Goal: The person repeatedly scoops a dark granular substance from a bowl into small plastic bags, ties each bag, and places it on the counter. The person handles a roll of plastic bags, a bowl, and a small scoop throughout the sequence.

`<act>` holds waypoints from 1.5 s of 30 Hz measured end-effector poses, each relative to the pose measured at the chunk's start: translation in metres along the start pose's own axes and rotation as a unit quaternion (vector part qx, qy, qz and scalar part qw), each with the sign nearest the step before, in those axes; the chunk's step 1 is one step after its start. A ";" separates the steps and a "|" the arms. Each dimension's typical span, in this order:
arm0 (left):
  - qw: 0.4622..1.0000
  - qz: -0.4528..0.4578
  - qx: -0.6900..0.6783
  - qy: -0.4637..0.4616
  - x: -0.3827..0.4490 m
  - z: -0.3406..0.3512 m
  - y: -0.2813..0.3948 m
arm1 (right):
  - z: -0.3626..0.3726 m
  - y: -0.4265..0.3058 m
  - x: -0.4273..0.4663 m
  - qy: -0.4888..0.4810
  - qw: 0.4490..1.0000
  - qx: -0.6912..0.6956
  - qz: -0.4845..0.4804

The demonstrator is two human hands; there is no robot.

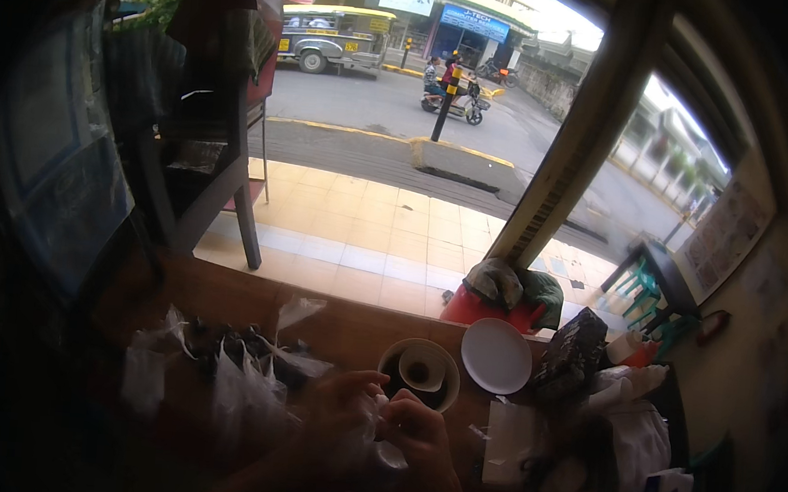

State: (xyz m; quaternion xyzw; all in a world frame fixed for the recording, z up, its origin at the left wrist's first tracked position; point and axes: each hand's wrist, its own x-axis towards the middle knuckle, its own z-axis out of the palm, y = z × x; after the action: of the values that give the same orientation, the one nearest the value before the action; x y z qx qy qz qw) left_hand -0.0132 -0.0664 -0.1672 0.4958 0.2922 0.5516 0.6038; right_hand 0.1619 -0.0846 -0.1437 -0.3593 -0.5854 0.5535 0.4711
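Observation:
Both hands meet over the near side of a brown wooden table [361, 313]. My left hand [344, 398] and my right hand [418, 425] pinch the gathered top of a small clear plastic bag [371, 421]; its contents are hard to make out in the dim light. Just beyond my fingers stands a pale bowl [454, 369] with dark contents and a smaller pale cup [434, 368] inside it. To the left lie several clear plastic bags [251, 384] with dark contents, their loose ends sticking up.
A white plate [496, 356] sits right of the bowl. Clear plastic sheets [507, 439], a dark patterned bundle [573, 347], bottles [625, 347] and white cloth [639, 439] crowd the right side. Beyond the table are a red container [458, 306], a post [570, 128] and a street.

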 end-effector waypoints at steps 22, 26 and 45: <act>0.969 -0.168 -0.178 0.037 0.025 -0.025 -0.002 | -0.004 0.012 -0.005 0.070 0.953 -0.277 -0.099; 0.954 -0.166 -0.245 0.046 0.030 -0.017 0.010 | 0.005 0.007 -0.005 0.087 0.886 -0.409 -0.200; 0.995 -0.068 -0.050 0.046 0.012 0.013 0.045 | 0.030 0.005 -0.001 0.194 0.861 -0.379 -0.277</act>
State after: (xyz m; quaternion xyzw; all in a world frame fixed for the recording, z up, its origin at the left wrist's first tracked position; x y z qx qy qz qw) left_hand -0.0160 -0.0626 -0.1194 0.4181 0.3250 0.5456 0.6496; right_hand 0.1334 -0.0941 -0.1469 -0.4337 -0.7219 0.0542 0.5364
